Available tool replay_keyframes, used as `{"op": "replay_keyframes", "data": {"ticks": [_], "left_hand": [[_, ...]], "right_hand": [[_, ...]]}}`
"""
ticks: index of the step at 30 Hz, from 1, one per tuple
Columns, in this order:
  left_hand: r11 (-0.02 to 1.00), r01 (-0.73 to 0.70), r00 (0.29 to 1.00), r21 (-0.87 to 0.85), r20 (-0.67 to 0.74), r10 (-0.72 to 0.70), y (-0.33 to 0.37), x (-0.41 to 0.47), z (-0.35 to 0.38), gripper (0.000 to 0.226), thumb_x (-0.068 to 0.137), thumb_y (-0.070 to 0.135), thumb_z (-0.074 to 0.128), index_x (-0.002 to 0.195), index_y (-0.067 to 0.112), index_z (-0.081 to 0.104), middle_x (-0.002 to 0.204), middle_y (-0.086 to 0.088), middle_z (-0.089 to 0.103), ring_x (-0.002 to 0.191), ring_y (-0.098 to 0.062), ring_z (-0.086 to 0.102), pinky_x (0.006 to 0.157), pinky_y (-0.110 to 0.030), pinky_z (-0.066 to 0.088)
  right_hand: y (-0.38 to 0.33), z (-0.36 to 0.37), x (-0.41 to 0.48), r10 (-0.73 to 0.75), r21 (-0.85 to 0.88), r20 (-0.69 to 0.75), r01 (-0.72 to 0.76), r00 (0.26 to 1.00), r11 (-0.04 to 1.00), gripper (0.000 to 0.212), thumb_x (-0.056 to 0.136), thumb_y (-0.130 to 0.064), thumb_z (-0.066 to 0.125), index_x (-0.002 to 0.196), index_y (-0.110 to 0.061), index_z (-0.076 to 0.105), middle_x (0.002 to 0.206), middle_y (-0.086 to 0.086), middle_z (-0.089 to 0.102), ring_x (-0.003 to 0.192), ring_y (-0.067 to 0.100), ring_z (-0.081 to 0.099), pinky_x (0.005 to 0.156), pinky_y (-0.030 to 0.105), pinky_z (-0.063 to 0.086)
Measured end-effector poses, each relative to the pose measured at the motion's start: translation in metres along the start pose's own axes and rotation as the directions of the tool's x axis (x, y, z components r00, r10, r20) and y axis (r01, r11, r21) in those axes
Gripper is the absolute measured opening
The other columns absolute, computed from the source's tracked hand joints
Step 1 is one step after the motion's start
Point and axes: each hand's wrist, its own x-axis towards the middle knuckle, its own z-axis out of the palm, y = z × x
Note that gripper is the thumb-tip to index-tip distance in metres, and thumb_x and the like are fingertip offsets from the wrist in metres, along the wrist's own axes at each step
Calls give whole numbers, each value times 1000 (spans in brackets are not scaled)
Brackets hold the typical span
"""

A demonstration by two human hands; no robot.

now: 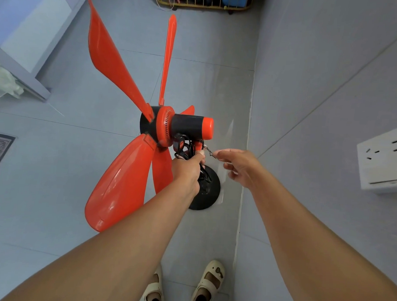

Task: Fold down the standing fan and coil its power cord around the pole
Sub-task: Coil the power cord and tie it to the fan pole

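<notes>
A standing fan with long orange blades (114, 176) and a black and orange motor housing (189, 127) stands upright on a round black base (208, 194) on the floor. Black power cord (184, 149) hangs in loops just under the motor. My left hand (187, 170) is closed around the cord loops and the top of the pole, which it hides. My right hand (237, 165) is beside it, pinching a thin black wire tie (210, 153) between thumb and forefinger.
A grey wall runs along the right with a white socket panel (383, 163). A wire basket (204, 0) with items stands at the far end of the floor. A window ledge (21, 69) is at the left. My sandalled feet (210, 282) are below.
</notes>
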Motion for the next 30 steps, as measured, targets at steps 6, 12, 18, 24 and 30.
{"op": "replay_keyframes", "data": {"ticks": [6,12,18,24,30], "left_hand": [[1000,1,1000,7,-18,0,2,-1,2,7,86,14,71,83,9,67,65,2,63,64,-10,57,69,-26,40],[1000,19,1000,21,-10,-18,0,1,1,8,84,16,73,82,9,68,64,2,63,66,-12,58,80,-33,46],[999,52,999,-5,1,-52,1,2,-1,23,83,19,75,101,5,69,68,2,65,71,-13,61,92,-39,46],[999,22,1000,-24,0,-22,1,3,-2,21,85,14,73,103,4,70,68,2,66,62,-9,60,73,-29,49],[1000,14,1000,-27,-13,-14,0,0,2,13,84,13,73,95,7,69,61,6,65,59,-9,59,78,-30,50]], "right_hand": [[3,5,-8,12,-26,-2,-12,1000,1000,19,78,-20,77,89,-5,74,63,0,47,49,9,30,44,20,24],[4,8,4,173,-11,62,-173,983,985,20,87,-24,71,100,-10,76,62,-2,39,50,8,23,46,21,20],[3,15,12,157,190,170,-189,973,964,16,92,-6,60,91,-20,69,87,0,62,72,9,49,56,22,33],[1,2,2,-124,3,29,124,992,992,14,83,-10,74,97,-11,75,80,-7,65,74,3,56,59,16,36],[-6,0,4,-416,-174,55,419,908,891,9,77,-15,79,81,-8,75,74,-1,69,66,2,64,66,12,47]]}}
